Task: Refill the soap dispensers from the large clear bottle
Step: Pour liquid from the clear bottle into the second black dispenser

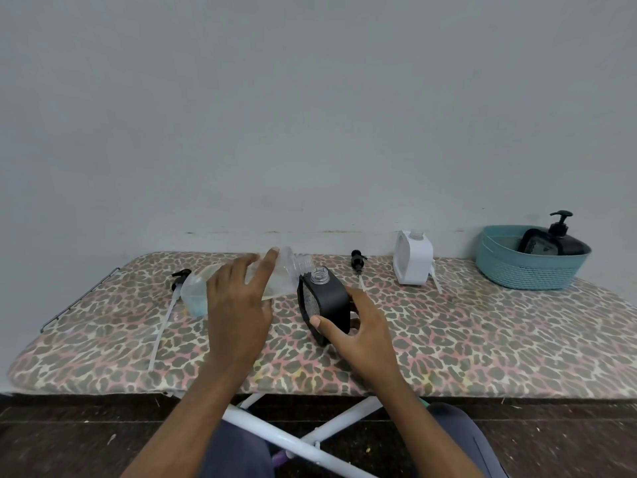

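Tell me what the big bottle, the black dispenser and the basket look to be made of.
Large clear bottle: transparent plastic, probably; liquid shows through its wall.
Black dispenser: matte black, likely plastic or coated; clear threaded neck.
Basket: teal, ribbed weave pattern, seemingly moulded plastic.

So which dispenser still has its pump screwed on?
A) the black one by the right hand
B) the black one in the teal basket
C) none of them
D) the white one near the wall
B: the black dispenser in the teal basket has its pump on top, while the black dispenser by the right hand and the white dispenser show open necks.
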`<state>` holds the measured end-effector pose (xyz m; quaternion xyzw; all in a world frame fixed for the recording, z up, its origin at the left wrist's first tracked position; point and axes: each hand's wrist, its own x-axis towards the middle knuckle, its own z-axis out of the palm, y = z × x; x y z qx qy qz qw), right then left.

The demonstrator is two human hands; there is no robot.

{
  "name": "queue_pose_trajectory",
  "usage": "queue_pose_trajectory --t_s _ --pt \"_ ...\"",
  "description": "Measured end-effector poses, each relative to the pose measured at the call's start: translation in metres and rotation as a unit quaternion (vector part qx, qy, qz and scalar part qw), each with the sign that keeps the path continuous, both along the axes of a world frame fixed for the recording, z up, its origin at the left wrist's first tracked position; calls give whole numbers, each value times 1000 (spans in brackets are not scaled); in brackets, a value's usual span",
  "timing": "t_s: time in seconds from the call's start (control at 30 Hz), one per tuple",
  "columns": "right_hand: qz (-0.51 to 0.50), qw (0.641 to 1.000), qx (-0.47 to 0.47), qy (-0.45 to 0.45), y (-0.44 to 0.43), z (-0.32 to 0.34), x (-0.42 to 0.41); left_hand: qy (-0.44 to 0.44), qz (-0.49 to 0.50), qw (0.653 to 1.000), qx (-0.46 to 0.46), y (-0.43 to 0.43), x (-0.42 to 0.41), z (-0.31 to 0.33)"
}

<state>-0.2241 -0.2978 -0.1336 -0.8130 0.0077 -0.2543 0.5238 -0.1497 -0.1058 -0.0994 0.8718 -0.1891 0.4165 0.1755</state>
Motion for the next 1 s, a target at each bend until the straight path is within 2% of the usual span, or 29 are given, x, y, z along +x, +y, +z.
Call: queue_pose_trajectory --t_s 1.0 --pt "25 999 18 9 -3 -3 1 -36 50 995 74 1 -2 2"
